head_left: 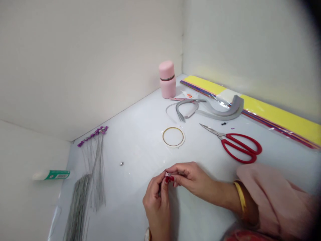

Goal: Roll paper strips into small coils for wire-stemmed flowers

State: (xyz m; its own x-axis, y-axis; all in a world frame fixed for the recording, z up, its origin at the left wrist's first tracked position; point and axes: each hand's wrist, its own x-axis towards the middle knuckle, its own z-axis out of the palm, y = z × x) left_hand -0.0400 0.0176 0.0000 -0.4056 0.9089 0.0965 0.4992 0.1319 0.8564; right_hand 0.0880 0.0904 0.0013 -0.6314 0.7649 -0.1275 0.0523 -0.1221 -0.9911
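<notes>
Fingers (pixel 179 170) of the left hand (pixel 156 204) and right hand (pixel 189 175) are pinched closed on a tiny red-and-silver piece (pixel 168 178), its exact kind too small to tell, held over the white tabletop (pixel 130 207). In the head view, red-handled steel scissors (pixel 238 147) lie at two o'clock from the hands, a gold-edged tape roll (pixel 173 137) at twelve, and purple-beaded thin wires (pixel 92 137) at ten.

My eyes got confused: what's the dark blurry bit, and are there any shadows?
In the head view, a dark blur fills the top right corner, and a soft shadow lies on the white tabletop beside the left hand.
</notes>
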